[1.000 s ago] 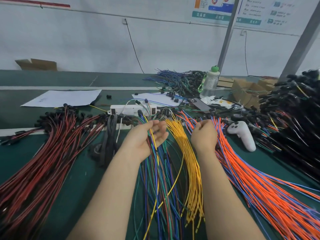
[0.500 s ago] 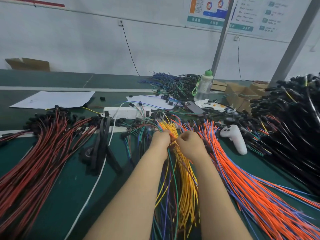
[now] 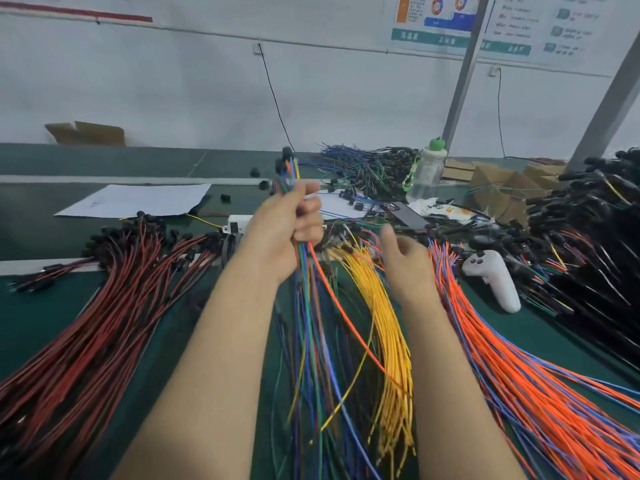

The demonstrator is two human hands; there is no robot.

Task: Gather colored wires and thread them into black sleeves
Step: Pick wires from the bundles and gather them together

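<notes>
My left hand is raised above the green bench and grips a bunch of mixed colored wires, blue, green, yellow and orange. Their tips with small black sleeves stick up above my fist; the tails hang down to the bench. To the right, my right hand hovers with fingers loosely spread, holding nothing, blurred by motion. It hangs between the yellow wire bundle and the orange and blue wire bundle.
Red and black wires fan across the left. A heap of black sleeved wires fills the right, next to a white controller. A bottle, a phone, paper sheets and cardboard boxes sit farther back.
My left hand has lifted up and back with the mixed wire bunch. My right hand has let go of the wires, opened and moved right, away from the left hand.
</notes>
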